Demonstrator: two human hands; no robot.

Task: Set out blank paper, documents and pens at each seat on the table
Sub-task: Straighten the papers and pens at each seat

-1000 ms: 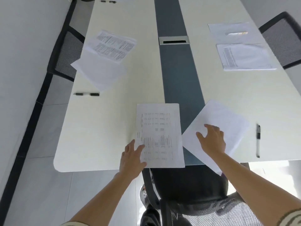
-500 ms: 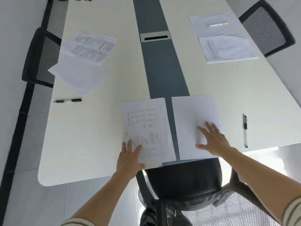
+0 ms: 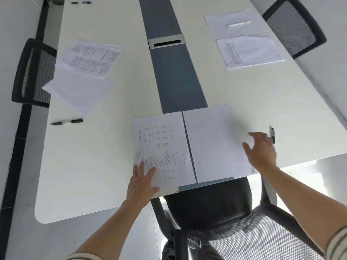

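A printed document [image 3: 162,147] lies at the near end of the white table [image 3: 93,166], and my left hand [image 3: 141,182] rests flat on its lower left corner. Right beside it a blank sheet [image 3: 214,141] lies square to the table edge. My right hand [image 3: 261,151] hovers open over the sheet's right edge, fingers spread. A black pen [image 3: 272,135] lies just beyond its fingertips, partly hidden by them.
The left seat has a printed document [image 3: 92,58], a blank sheet [image 3: 78,92] and a pen [image 3: 66,121]. The right seat has a document [image 3: 249,51] and a sheet with a pen [image 3: 237,24]. A black chair [image 3: 212,207] stands below me; a cable slot [image 3: 166,42] sits mid-table.
The blank sheet was turned from slanted to straight beside the document. My right hand then slid off it to the right, toward the pen. My left hand stayed on the document.
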